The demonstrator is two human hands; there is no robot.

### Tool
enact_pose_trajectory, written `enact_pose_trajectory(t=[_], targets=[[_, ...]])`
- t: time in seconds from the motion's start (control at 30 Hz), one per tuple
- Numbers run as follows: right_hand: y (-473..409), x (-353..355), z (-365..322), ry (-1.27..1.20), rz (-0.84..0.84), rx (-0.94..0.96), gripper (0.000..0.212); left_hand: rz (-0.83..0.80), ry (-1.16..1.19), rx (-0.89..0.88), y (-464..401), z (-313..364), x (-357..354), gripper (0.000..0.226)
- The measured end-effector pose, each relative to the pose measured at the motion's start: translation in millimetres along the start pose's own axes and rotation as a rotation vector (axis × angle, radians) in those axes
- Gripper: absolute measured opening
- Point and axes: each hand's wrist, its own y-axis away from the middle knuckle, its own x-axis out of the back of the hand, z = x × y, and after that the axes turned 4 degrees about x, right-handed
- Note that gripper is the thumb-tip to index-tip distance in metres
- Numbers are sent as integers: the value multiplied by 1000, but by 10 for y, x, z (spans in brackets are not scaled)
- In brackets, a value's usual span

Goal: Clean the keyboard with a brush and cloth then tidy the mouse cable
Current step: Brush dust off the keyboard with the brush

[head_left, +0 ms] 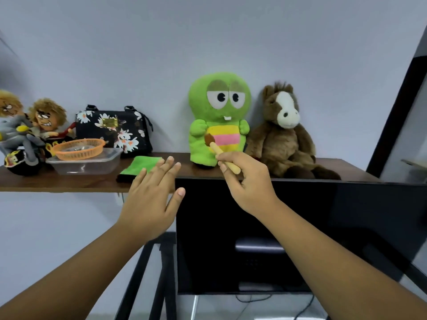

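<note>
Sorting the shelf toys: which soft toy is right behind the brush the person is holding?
The green plush, its striped belly directly behind the brush in the right hand; the brown horse sits farther right.

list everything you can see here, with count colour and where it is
brush: 1, tan handle, brown bristles, in right hand
cloth: 1, green, folded on shelf
shelf: 1, brown wood, against wall
basket: 1, orange, in clear tub
tub: 1, clear, shelf left
bag: 1, black floral, behind tub
dolls: 2, fuzzy-haired, far left
green plush: 1, shelf centre
horse plush: 1, brown, beside it
monitor: 1, black, below shelf
left hand: open, near cloth
right hand: pinches brush
</note>
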Motion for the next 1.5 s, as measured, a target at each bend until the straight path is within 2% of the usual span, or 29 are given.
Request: enact_pose_trajectory(t=[0.17,0.33,0.5,0.63,0.83,0.97,1.1,1.2,1.37,1.5], targets=[[585,440,-63,-93,-7,4,13,-30,29,-15,376,516,-153,59],[1222,654,45,-190,-28,-53,14,-60,72,55,730,911,-454,57],[1890,700,195,-280,-46,-224,30,-143,98,192,1159,1169,-891,56],[2400,684,290,-317,-66,-351,27,-214,96,306,1550,1261,-1230,57],[3134,656,382,-202,-107,-480,14,-354,95,472,2153,1265,-1672,62],[3517,512,395,-184,-120,-629,13,-552,61,576,2506,1113,-1862,72],[3774,277,319,-159,-155,-765,17,-752,32,648,2805,936,-1981,73],[3843,11,242,-133,-189,-807,17,-850,47,679,2887,795,-2047,80],[3775,-350,67,-211,-219,-861,5,-957,132,688,2930,651,-2166,87],[3789,-570,8,-227,-371,-821,14,-1044,107,608,3028,557,-2219,83]])
